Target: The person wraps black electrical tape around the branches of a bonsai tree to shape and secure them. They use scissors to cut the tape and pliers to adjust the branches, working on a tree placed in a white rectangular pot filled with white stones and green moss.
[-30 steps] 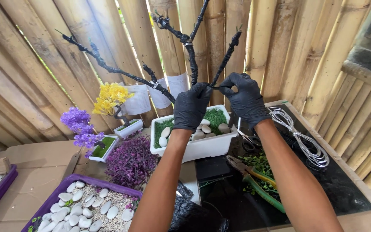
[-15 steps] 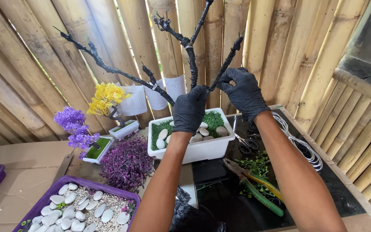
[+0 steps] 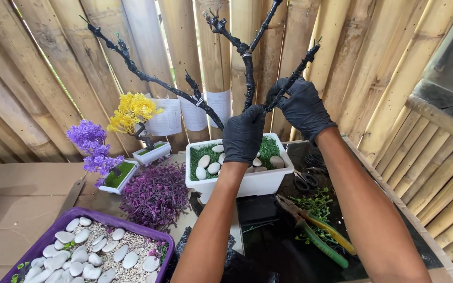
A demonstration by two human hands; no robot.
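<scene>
Left hand (image 3: 243,133), black-gloved, fingers closed around the black tree trunk (image 3: 248,73) above the white planter (image 3: 252,181). Right hand (image 3: 301,107) pinches a side branch (image 3: 295,73). Pliers (image 3: 318,238) lie near the planter.

Matt black rubbery gloves cover the left hand (image 3: 243,135) and right hand (image 3: 302,107), gripping rough, black-wrapped branches (image 3: 247,68). The white planter (image 3: 247,181) looks smooth plastic, its pebbles (image 3: 208,165) glossy. Behind stands dry bamboo wall (image 3: 48,78).
</scene>
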